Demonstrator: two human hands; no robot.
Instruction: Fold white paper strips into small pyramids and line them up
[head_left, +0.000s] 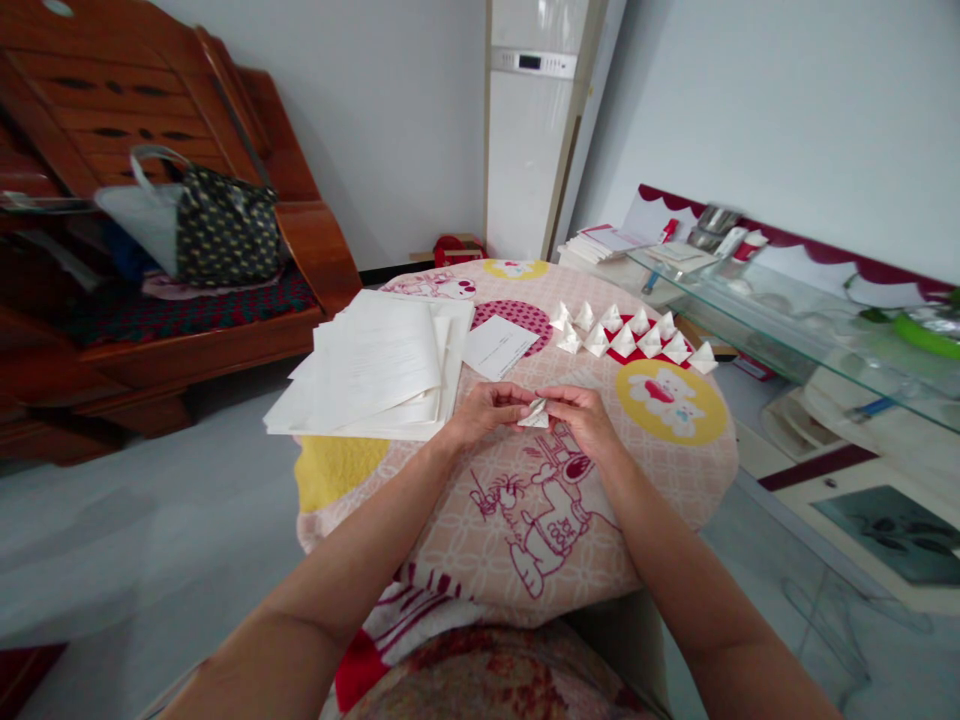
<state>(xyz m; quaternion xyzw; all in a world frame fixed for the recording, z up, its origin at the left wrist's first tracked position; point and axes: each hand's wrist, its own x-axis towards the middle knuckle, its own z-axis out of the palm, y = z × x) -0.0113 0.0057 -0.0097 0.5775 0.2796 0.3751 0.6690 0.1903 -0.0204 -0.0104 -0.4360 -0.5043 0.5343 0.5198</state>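
Observation:
Between my two hands, over the middle of a round table with a patterned cloth (pixel 465 545), is a small folded piece of white paper (pixel 534 412). My left hand (pixel 491 412) pinches its left side with thumb and fingers. On the other side, my right hand (pixel 576 410) grips its right edge the same way. Some printed marks show on the folded paper. Beyond my hands lies a single paper slip (pixel 500 346) with print on it. Several folded white paper pieces (pixel 623 340) stand in two rows at the back right of the table.
A loose stack of white sheets (pixel 367 360) covers the table's left side and overhangs its edge. A glass-topped cabinet (pixel 810 330) runs along the right. At the left stands a wooden bench (pixel 330 250) with bags (pixel 225 225) on it. A tall white air conditioner (pixel 525 150) is behind.

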